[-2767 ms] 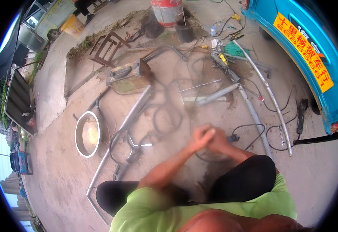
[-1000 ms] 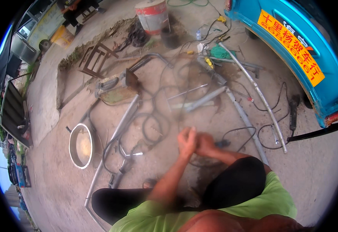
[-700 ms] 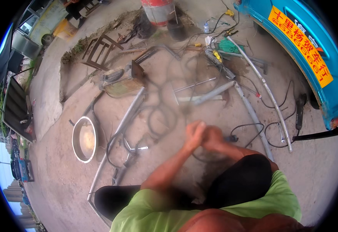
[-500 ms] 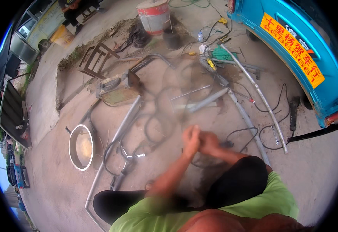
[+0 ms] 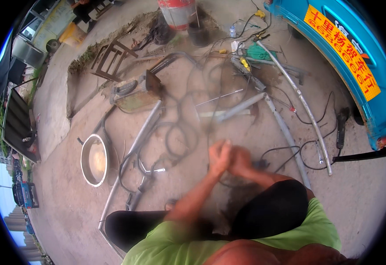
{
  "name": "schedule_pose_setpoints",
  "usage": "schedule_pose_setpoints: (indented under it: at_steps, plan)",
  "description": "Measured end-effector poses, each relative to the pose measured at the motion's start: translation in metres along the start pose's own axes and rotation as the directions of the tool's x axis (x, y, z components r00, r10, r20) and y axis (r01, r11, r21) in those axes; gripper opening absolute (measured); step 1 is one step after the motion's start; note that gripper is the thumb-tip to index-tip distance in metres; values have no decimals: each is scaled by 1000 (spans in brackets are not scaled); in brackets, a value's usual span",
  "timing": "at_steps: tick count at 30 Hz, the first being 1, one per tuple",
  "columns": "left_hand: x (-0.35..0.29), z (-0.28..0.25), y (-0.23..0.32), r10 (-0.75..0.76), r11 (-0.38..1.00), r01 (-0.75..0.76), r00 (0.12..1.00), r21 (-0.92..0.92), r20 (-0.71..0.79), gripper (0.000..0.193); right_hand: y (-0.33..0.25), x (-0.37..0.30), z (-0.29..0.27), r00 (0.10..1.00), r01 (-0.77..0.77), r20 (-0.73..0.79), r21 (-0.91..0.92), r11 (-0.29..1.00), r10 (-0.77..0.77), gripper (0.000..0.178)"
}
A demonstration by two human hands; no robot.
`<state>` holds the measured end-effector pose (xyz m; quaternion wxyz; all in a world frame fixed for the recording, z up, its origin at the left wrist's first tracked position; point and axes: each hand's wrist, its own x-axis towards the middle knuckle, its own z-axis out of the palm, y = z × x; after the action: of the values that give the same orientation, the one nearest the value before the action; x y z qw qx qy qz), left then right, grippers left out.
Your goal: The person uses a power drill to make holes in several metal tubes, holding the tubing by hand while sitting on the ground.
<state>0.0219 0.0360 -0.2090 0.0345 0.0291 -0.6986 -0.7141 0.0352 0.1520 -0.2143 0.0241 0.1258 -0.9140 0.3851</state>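
Note:
My left hand (image 5: 220,155) and my right hand (image 5: 241,162) are closed and pressed together in front of my knees. What they hold, if anything, is hidden. Just beyond them on the ground is a short grey pipe (image 5: 241,108), meeting a longer grey pipe (image 5: 285,132) at a corner. A thin rod (image 5: 219,98) lies beside the short pipe. Left of my hands runs another long metal pipe (image 5: 133,154), with loops of dark cable (image 5: 168,143) near it. A small shiny T-shaped tool (image 5: 153,170) rests among the cables.
A round metal pan (image 5: 83,160) stands at left, below a worn metal box (image 5: 136,92) and a wooden chair frame (image 5: 113,62). At right are a long pipe (image 5: 299,95), a black power tool (image 5: 341,128) and a blue vehicle (image 5: 371,112). Farther off is a red-and-white drum (image 5: 177,15).
The view has tilted and shifted slightly, so the ground objects sit a little differently. My hands stay together at nearly the same place.

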Motion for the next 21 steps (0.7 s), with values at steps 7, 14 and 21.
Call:
schedule_pose_setpoints:
  at_steps: [7, 14, 21]
  plan:
    - [15, -9, 19, -92, 984, 131, 954, -123, 284, 51, 1, 5, 2, 992, -121, 54, 66, 990, 117, 28]
    - [20, -16, -9, 12, 999, -2, 968, -42, 249, 45, 6, 7, 5, 986, -125, 104, -58, 990, 131, 29]
    - [2, 8, 17, 73, 985, -66, 997, 158, -37, 41, -1, 3, 1, 998, -57, 0, -1, 998, 57, 23]
